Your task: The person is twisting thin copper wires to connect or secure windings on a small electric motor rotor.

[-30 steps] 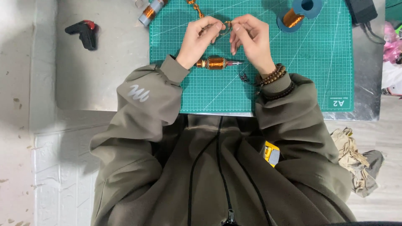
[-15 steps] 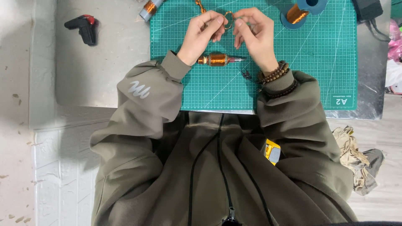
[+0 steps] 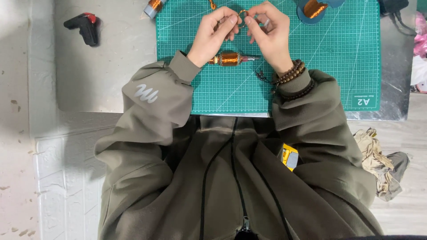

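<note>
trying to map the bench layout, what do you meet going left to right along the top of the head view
black and red tool → copper coil with grey end → left hand → small copper wire loop pinched between both hands → right hand → blue spool of copper wire → black cable → pink item

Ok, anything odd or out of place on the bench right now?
Nothing damaged or spilled. Left hand and right hand pinch a small copper wire loop over the green cutting mat; a copper-wound rotor lies beneath.
</note>
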